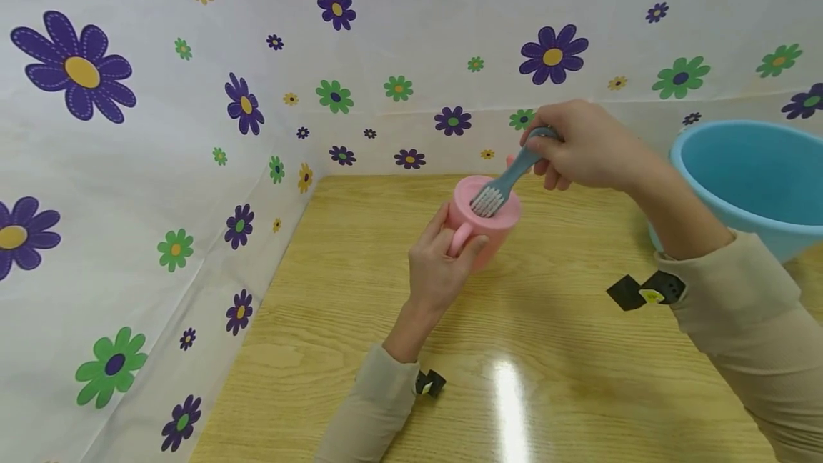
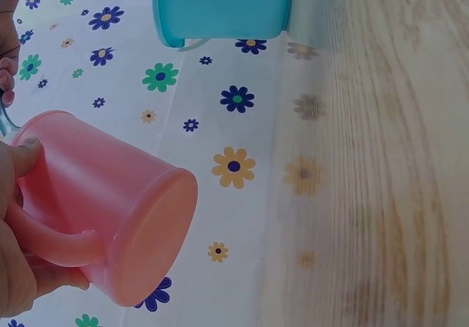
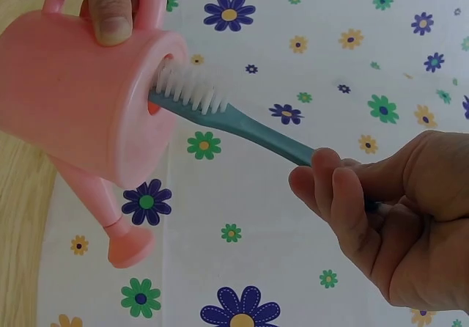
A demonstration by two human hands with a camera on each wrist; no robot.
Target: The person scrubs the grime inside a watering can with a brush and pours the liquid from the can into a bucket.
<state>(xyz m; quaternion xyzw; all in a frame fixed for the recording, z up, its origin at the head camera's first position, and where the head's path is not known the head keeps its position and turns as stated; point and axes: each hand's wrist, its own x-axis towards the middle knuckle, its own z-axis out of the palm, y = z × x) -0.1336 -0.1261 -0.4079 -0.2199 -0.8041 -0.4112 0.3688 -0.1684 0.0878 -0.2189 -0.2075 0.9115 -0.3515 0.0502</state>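
Observation:
A pink toy watering can [image 1: 490, 238] is held tilted by my left hand [image 1: 439, 263], whose fingers grip it around its handle [image 2: 58, 240]. In the right wrist view its spout [image 3: 95, 195] points away from the handle and ends in a round rose. My right hand [image 1: 581, 145] pinches the handle of a blue-grey brush [image 1: 514, 170] with white bristles [image 3: 189, 91]. The brush's head lies at the round opening in the can's top, its tip just inside the rim. In the left wrist view, the can's smooth base [image 2: 155, 239] faces the camera.
A large light-blue basin [image 1: 739, 213] stands at the right on the wood-grain table [image 1: 334, 320]. A white sheet [image 1: 398, 34] printed with flowers hangs behind the table and along its left side.

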